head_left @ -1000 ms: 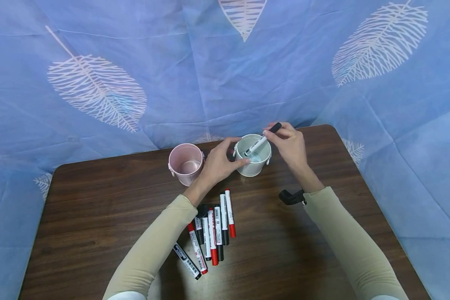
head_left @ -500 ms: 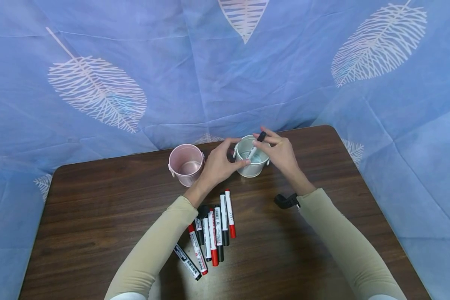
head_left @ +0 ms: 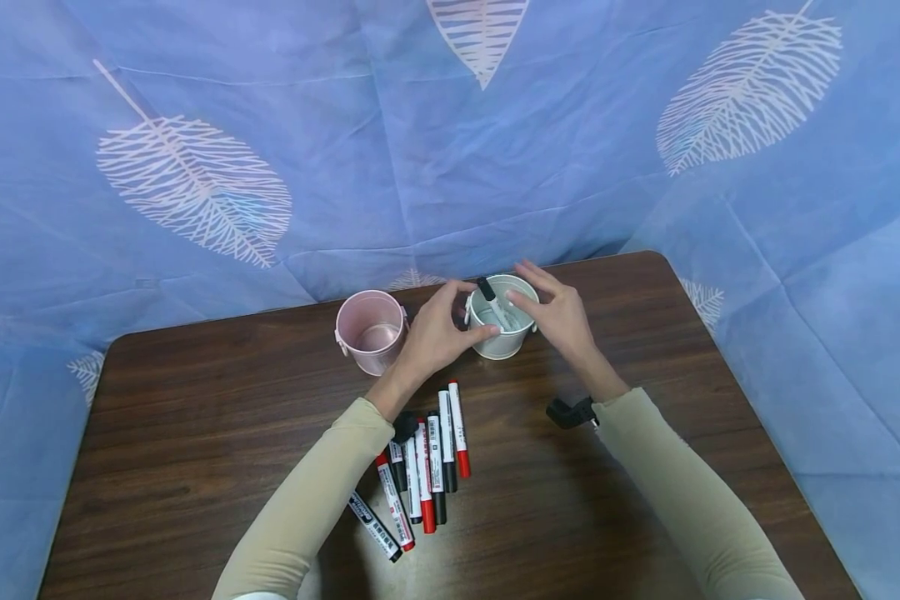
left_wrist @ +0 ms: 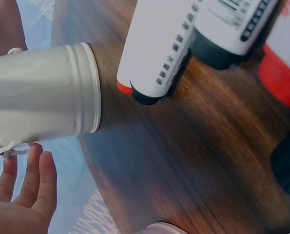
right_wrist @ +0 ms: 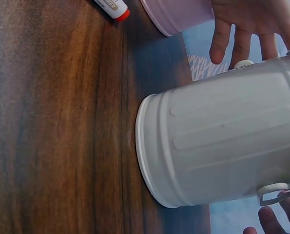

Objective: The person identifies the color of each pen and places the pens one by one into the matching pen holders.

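Observation:
A small white bucket (head_left: 498,345) stands upright near the table's back edge in the head view. My left hand (head_left: 437,329) holds its left side, thumb at the front of the rim and fingers behind. In the left wrist view, the left hand's fingertips touch the bucket's ring handle (left_wrist: 15,147). A black-capped whiteboard marker (head_left: 495,304) leans inside the bucket, cap up against the back left rim. My right hand (head_left: 562,317) is at the right rim, fingers spread and apart from the marker. The right wrist view shows the bucket's side wall (right_wrist: 222,131).
A pink bucket (head_left: 375,360) stands left of the white one, behind my left wrist. Several red and black markers (head_left: 435,454) lie on the brown table (head_left: 195,433) in front, some partly under my left forearm. A blue leaf-print cloth (head_left: 330,167) hangs behind the table.
My right hand has lowered the marker into the white bucket and let go; the marker now tips left against the rim. My left hand has stayed on the bucket.

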The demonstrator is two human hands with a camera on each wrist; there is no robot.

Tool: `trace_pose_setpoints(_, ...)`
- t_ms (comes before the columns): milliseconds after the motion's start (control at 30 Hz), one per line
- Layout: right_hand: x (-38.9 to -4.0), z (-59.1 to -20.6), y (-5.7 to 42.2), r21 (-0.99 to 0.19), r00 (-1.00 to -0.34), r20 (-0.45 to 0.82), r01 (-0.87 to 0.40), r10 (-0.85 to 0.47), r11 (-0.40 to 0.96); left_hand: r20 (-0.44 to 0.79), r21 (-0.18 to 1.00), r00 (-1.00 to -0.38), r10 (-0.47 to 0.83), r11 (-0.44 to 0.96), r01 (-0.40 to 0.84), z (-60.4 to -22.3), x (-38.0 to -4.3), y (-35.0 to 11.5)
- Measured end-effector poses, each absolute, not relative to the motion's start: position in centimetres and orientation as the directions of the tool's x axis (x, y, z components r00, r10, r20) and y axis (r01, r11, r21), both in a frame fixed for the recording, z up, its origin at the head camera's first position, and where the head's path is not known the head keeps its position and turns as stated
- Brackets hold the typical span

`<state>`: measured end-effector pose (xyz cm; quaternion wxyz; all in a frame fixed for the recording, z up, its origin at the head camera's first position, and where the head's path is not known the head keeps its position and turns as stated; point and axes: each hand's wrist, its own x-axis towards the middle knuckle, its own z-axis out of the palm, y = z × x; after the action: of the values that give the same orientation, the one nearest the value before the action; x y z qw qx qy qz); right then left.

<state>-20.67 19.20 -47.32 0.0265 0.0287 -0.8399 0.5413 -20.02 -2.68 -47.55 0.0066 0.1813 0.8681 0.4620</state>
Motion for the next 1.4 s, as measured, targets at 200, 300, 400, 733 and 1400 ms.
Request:
trace_pose_setpoints(200, -19.9, -47.1, 19.5, -0.894, -0.994, 0.107, -0.095, 0.004, 0.439, 0.161, 0.807, -0.935, 0.315, 0.504, 0.308, -47.7, -20.0, -2.8)
trace_pose_setpoints(300, -19.3, -47.0, 19.7, -0.871, -0.987, 0.159, -0.131, 0.020, 0.474, 0.167, 0.808, -0.932, 0.321, 0.498, 0.316, -47.6, -19.9, -2.8)
trace_pose_setpoints(400, -18.6, -46.9, 20.1, -0.851, -0.975, 0.222, -0.184, 0.019, 0.492, 0.170, 0.805, -0.929, 0.329, 0.498, 0.324, -47.7, -19.9, -2.9)
trace_pose_setpoints(733, -15.7, -46.9, 21.0, -0.759, -0.952, 0.297, -0.283, -0.075, 0.586, 0.144, 0.814, -0.927, 0.348, 0.490, 0.310, -47.6, -19.8, -3.3)
trace_pose_setpoints(1400, -10.2, -48.9, 20.4, -0.689, -0.932, 0.315, -0.356, -0.181, 0.632, 0.141, 0.828, -0.924, 0.356, 0.470, 0.307, -47.5, -19.7, -3.2)
